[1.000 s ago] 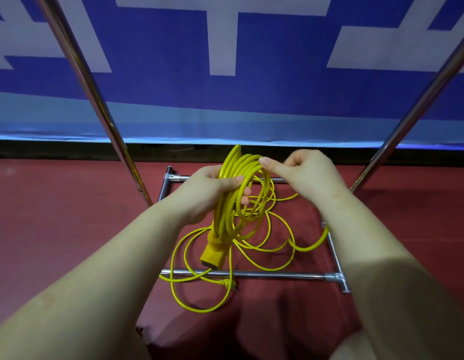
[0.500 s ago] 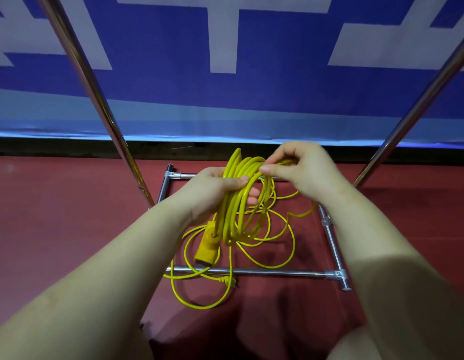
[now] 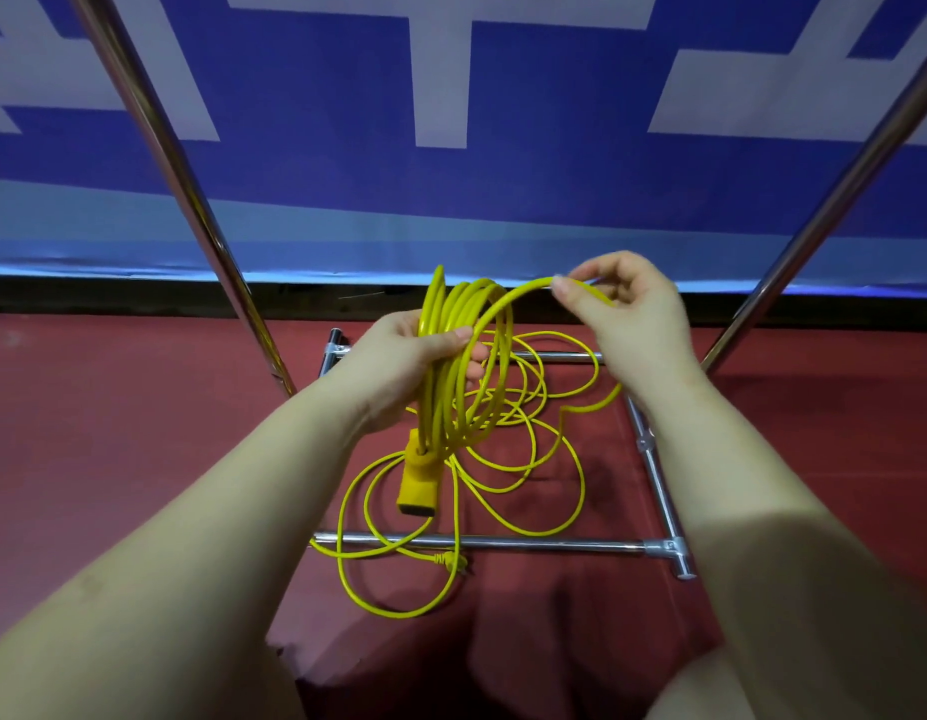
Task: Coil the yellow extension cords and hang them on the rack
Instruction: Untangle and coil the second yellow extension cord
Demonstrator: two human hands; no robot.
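Note:
My left hand [image 3: 399,366] grips a bundle of several loops of the yellow extension cord [image 3: 453,324], held upright at the centre. The cord's yellow socket end [image 3: 419,485] hangs below that hand. My right hand [image 3: 622,309] pinches a single strand of the same cord, arched up and to the right of the bundle. Loose cord [image 3: 529,459] lies in tangled loops on the red floor, and its plug end [image 3: 453,561] rests beside the near bar. The chrome rack [image 3: 503,542] stands around it, base bars on the floor.
Two slanted chrome rack poles rise at the left [image 3: 191,200] and right [image 3: 814,220]. A blue and white banner wall [image 3: 451,148] stands behind the rack. The red floor [image 3: 113,433] spreads to both sides. My knees show at the bottom edge.
My right hand has lifted up and to the right, drawing one strand out into a wide arch away from the bundle. The left hand keeps its grip on the coil.

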